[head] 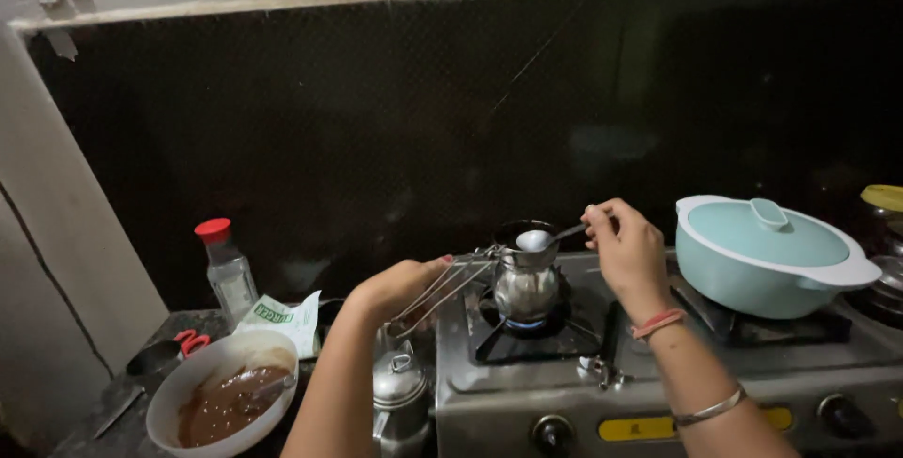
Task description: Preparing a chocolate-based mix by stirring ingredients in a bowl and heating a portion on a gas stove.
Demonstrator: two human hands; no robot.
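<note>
A small steel pot (526,285) sits on the lit left burner of a gas stove (658,378), blue flame beneath it. My left hand (400,289) grips metal tongs (451,281) that clamp the pot's rim. My right hand (625,249) holds a steel spoon (544,238) by its handle, with the bowl just over the pot's mouth. Bangles and a red thread circle my right wrist.
A pale green lidded casserole (767,253) occupies the right burner. On the counter at left are a white bowl (221,392) of brown batter, a clear bottle (226,270) with a red cap, a green-and-white packet (282,317), scissors (165,353) and a small steel kettle (400,397).
</note>
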